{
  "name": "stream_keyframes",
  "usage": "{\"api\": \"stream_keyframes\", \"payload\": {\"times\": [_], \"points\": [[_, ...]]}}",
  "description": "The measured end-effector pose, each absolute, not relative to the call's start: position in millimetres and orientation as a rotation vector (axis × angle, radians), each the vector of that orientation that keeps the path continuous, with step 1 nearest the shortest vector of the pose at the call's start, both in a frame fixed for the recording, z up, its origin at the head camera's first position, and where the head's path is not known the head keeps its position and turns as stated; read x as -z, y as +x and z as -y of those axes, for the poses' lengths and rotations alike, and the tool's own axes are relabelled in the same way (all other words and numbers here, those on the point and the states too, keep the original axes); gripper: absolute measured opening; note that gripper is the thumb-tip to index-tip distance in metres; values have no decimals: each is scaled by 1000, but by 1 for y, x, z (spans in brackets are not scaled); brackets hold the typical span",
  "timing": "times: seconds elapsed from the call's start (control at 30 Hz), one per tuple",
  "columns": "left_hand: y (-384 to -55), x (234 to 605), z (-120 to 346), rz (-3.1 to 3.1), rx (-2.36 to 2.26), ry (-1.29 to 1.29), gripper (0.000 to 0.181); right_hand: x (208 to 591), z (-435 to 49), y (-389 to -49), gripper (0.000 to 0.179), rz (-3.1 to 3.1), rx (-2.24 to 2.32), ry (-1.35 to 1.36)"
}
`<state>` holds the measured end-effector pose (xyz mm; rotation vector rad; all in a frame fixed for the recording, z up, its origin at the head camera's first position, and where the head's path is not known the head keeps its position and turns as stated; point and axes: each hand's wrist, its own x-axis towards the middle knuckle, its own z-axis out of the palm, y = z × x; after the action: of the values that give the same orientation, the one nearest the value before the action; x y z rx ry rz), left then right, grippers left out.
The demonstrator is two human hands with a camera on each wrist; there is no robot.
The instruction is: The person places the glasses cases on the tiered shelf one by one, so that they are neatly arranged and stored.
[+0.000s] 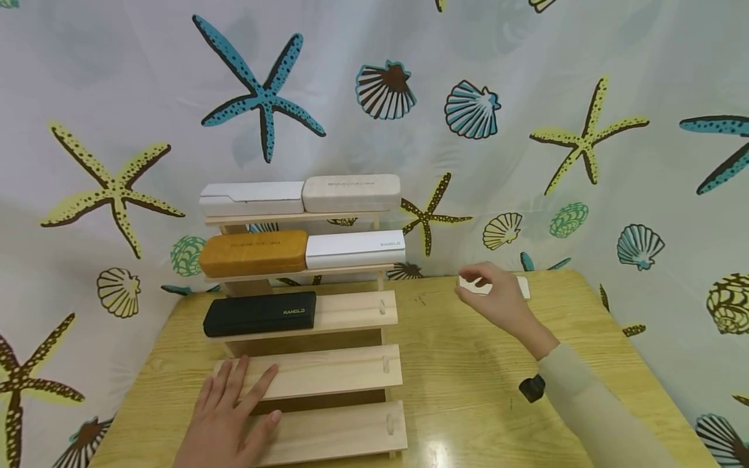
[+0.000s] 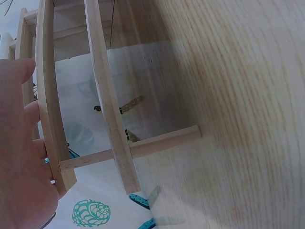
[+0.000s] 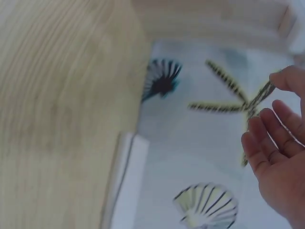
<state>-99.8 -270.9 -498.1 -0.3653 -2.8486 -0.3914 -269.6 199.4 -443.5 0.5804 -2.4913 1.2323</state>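
Observation:
A stepped wooden rack [image 1: 328, 370] stands on the table, with glasses cases on its upper tiers. My left hand [image 1: 225, 413] rests on the left end of the lower tiers, fingers spread. In the left wrist view its fingertips touch the edge of a slat [image 2: 50, 95]. To the right of the rack, my right hand [image 1: 497, 296] hovers over a white case [image 1: 523, 287] lying at the table's back. Its fingers curve loosely and hold nothing. In the right wrist view that case [image 3: 127, 181] lies apart from the fingers.
On the top tier sit a white case [image 1: 251, 198] and a cream case [image 1: 351, 194]. Below are an orange-brown case [image 1: 254, 252] and a white case [image 1: 355, 249]; a black case [image 1: 260, 313] lies on the third tier. A patterned curtain [image 1: 409, 149] hangs behind the wooden table [image 1: 468, 403].

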Motion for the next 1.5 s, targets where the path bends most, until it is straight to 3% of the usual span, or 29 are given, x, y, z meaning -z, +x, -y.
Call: {"api": "stream_keyframes", "payload": {"times": [0.3, 0.6, 1.17, 1.5], "points": [[-97, 500, 270, 2861, 402, -362, 65, 488, -256, -293, 39, 2612, -1170, 379], [-94, 498, 270, 2903, 421, -330, 65, 507, -286, -309, 52, 2754, -1169, 219], [-92, 504, 275, 2846, 427, -347, 66, 525, -299, -343, 66, 2946, -1157, 144], [-97, 500, 275, 2830, 416, -384, 66, 538, -311, -342, 67, 2953, -1038, 143]]}}
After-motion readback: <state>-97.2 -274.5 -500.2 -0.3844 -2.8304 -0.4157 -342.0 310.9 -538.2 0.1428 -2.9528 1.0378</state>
